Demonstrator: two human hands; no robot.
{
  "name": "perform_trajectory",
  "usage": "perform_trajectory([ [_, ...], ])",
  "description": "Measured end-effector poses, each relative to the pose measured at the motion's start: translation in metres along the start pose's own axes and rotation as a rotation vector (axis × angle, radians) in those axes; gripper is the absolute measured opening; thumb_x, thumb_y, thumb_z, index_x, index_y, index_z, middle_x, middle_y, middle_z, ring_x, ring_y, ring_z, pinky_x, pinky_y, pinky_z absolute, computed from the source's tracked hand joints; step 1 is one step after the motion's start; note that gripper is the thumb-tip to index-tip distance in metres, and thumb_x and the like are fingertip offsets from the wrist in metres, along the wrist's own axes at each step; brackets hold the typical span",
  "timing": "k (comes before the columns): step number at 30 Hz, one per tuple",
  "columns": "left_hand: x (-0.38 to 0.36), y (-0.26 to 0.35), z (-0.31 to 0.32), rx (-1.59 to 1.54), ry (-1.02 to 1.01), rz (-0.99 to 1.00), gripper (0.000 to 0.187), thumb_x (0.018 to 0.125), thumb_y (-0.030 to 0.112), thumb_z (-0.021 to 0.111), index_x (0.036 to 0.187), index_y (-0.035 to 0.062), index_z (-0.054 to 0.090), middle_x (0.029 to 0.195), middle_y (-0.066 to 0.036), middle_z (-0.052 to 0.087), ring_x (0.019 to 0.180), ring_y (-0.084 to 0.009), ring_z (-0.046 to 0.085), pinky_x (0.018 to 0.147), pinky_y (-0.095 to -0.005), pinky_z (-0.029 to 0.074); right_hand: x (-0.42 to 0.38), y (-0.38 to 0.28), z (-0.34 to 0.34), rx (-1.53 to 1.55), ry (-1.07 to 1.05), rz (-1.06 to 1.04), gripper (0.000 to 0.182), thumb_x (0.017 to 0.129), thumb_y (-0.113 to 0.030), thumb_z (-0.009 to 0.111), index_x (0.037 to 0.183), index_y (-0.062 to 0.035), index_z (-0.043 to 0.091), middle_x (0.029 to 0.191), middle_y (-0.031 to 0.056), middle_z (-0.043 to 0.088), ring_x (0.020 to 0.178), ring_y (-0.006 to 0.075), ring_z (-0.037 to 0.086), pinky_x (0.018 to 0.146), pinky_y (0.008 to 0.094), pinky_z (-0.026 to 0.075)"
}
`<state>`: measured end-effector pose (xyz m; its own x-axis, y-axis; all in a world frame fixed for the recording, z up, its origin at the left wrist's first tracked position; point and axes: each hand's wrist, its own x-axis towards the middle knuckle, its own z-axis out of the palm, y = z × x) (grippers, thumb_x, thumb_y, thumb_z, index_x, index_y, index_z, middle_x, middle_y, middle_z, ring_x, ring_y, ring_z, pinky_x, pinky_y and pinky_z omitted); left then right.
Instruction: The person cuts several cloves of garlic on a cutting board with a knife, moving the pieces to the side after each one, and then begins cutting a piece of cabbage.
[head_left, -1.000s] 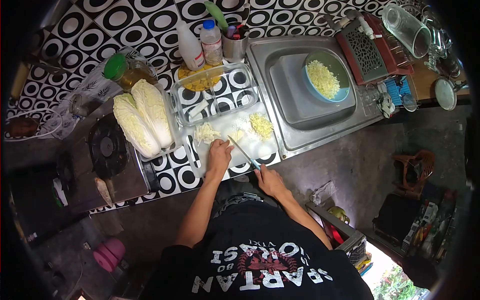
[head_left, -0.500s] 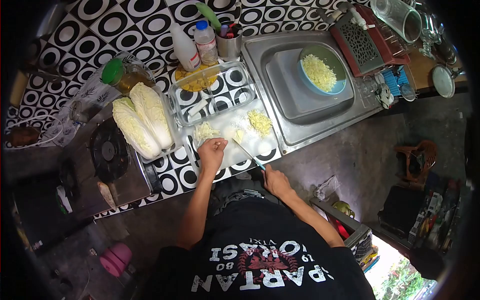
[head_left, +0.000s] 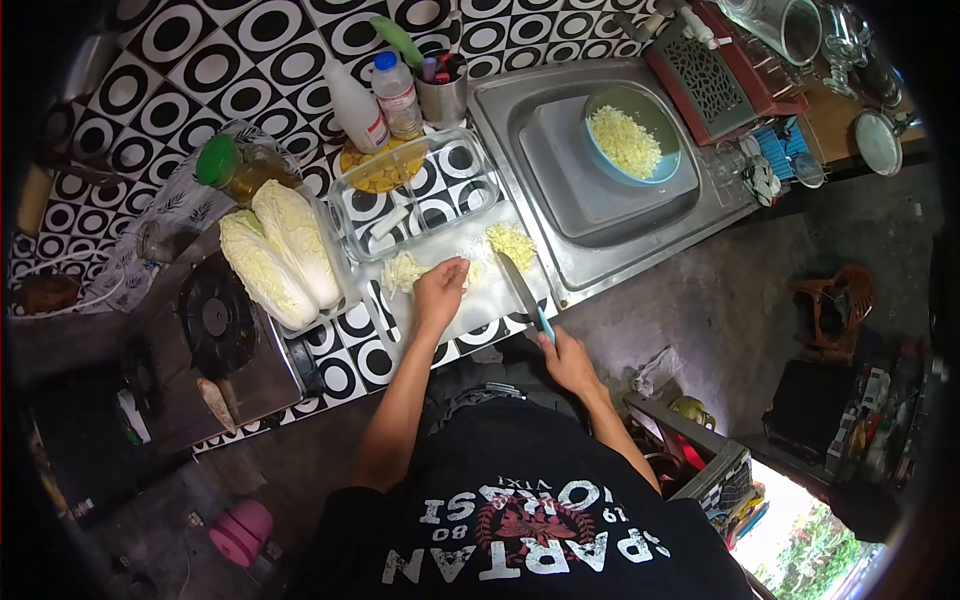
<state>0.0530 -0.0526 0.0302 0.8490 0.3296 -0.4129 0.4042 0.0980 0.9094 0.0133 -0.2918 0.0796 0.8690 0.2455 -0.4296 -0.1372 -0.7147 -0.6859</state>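
Note:
My right hand [head_left: 568, 361] grips the light blue handle of a knife [head_left: 524, 290]. Its blade slants up and left across the clear cutting board [head_left: 468, 322], with the tip beside a pile of finely chopped pale yellow vegetable [head_left: 512, 246]. My left hand [head_left: 441, 293] is over the board with its fingers bunched together; what they hold, if anything, is hidden. Just left of those fingers lies a small heap of shredded pale vegetable [head_left: 401, 270]. A few pale bits show between my left fingertips and the blade.
Behind the board is a clear divided container [head_left: 470, 208]. Napa cabbages [head_left: 268, 265] fill a tub at left, next to the stove [head_left: 214, 316]. On the right, a blue bowl [head_left: 672, 166] of chopped vegetable stands in the steel sink [head_left: 560, 270]. Bottles [head_left: 397, 100] stand at the back.
The knife has moved right, from the pieces at mid-board to the chopped pile, and its blade now stands steeper. My left hand has shifted slightly right.

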Motion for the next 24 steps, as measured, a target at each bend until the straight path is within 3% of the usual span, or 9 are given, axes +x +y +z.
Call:
perform_trajectory([
  [3,0.004,-0.001,-0.007,0.211,0.039,0.030,0.035,0.080,0.024,0.070,0.104,-0.0005,0.064,0.088,-0.017,0.066,0.070,-0.0179,0.064,0.062,-0.0306,0.052,-0.003,0.001,0.000,-0.003,-0.006,0.021,0.030,0.093,-0.030,0.047,0.092,-0.0001,0.051,0.078,0.0290,0.058,0.082,0.0503,0.053,0.070,0.0540,0.041],
  [5,0.002,0.006,-0.010,0.587,-0.014,0.395,0.038,0.074,0.021,0.072,0.106,0.0013,0.064,0.090,-0.020,0.064,0.071,-0.0259,0.064,0.065,-0.0354,0.051,-0.004,-0.002,0.001,-0.020,-0.020,0.038,0.030,0.093,-0.030,0.048,0.092,0.0000,0.051,0.079,0.0291,0.058,0.082,0.0502,0.053,0.071,0.0540,0.041],
  [8,0.007,-0.001,-0.001,0.686,-0.031,0.451,0.037,0.070,0.016,0.073,0.104,0.0014,0.065,0.092,-0.020,0.062,0.073,-0.0320,0.062,0.067,-0.0374,0.050,-0.002,-0.006,0.006,-0.041,-0.063,0.062,0.030,0.092,-0.030,0.048,0.092,0.0002,0.051,0.081,0.0293,0.059,0.083,0.0500,0.054,0.074,0.0541,0.041],
  [12,0.007,-0.011,0.011,0.739,0.034,0.402,0.033,0.071,0.016,0.072,0.099,0.0006,0.065,0.086,-0.019,0.064,0.072,-0.0316,0.063,0.066,-0.0378,0.050,0.004,-0.010,0.013,-0.032,-0.102,0.056,0.030,0.093,-0.029,0.047,0.092,0.0005,0.051,0.081,0.0298,0.059,0.084,0.0497,0.055,0.075,0.0542,0.041],
  [14,0.000,-0.010,0.013,0.616,0.078,0.171,0.029,0.071,0.016,0.073,0.094,0.0002,0.064,0.076,-0.017,0.064,0.069,-0.0312,0.063,0.066,-0.0380,0.050,0.005,-0.013,0.013,-0.019,-0.110,0.054,0.029,0.093,-0.028,0.047,0.094,0.0007,0.051,0.081,0.0300,0.059,0.083,0.0499,0.055,0.075,0.0543,0.041],
  [20,-0.013,-0.015,0.012,0.428,0.179,-0.030,0.029,0.070,0.018,0.073,0.091,0.0003,0.064,0.068,-0.015,0.063,0.064,-0.0308,0.062,0.063,-0.0381,0.050,0.010,-0.020,0.016,-0.029,-0.168,0.038,0.030,0.093,-0.028,0.046,0.095,0.0021,0.049,0.078,0.0309,0.059,0.082,0.0498,0.055,0.073,0.0533,0.042],
  [21,-0.017,-0.007,0.010,0.429,0.181,-0.032,0.029,0.070,0.018,0.073,0.091,0.0003,0.064,0.068,-0.015,0.063,0.064,-0.0308,0.062,0.063,-0.0381,0.050,0.012,-0.021,0.017,-0.027,-0.175,0.024,0.031,0.094,-0.028,0.045,0.094,0.0026,0.048,0.077,0.0313,0.058,0.081,0.0498,0.055,0.072,0.0530,0.042],
  [23,-0.023,0.005,0.008,0.630,0.232,0.212,0.032,0.071,0.018,0.072,0.097,0.0011,0.065,0.077,-0.015,0.061,0.071,-0.0313,0.061,0.068,-0.0387,0.049,0.015,-0.025,0.017,-0.027,-0.185,0.012,0.031,0.094,-0.028,0.045,0.094,0.0030,0.048,0.077,0.0318,0.058,0.081,0.0498,0.055,0.071,0.0528,0.042],
  [24,-0.022,0.003,0.007,0.631,0.232,0.208,0.032,0.071,0.018,0.072,0.097,0.0011,0.065,0.077,-0.015,0.061,0.071,-0.0313,0.061,0.068,-0.0387,0.049,0.018,-0.027,0.017,-0.040,-0.192,0.000,0.031,0.094,-0.027,0.044,0.094,0.0034,0.047,0.076,0.0322,0.058,0.080,0.0499,0.055,0.070,0.0531,0.042],
])
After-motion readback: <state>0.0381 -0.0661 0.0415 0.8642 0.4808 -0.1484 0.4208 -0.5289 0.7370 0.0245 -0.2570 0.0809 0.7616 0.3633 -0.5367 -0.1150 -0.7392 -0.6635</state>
